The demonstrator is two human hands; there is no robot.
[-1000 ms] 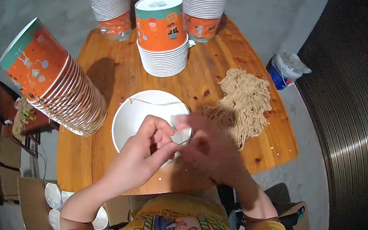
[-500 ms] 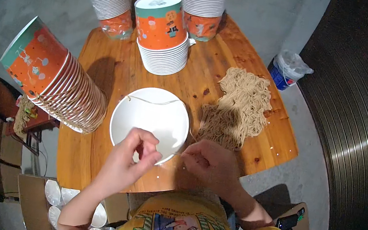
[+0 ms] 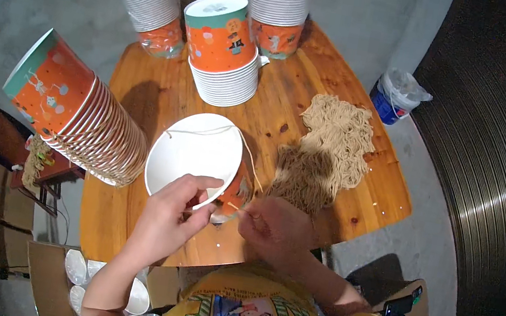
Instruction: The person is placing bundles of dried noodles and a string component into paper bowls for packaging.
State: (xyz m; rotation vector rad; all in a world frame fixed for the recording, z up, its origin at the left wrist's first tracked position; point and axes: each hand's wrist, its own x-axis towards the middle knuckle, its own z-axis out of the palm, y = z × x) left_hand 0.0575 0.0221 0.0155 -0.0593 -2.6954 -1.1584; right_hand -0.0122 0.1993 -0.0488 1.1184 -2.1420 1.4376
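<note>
Head view: the left hand [image 3: 173, 209] pinched the white-lined tub [image 3: 196, 155] by its near rim, presumably steadying it tilted over the table [image 3: 116, 215]; just beside, the right hand [image 3: 276, 230] apparently pinched a string [image 3: 232, 205].

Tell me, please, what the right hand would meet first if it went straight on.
The right hand would likely meet the tilted bowl, on its orange outside, though depth is unclear.
</note>
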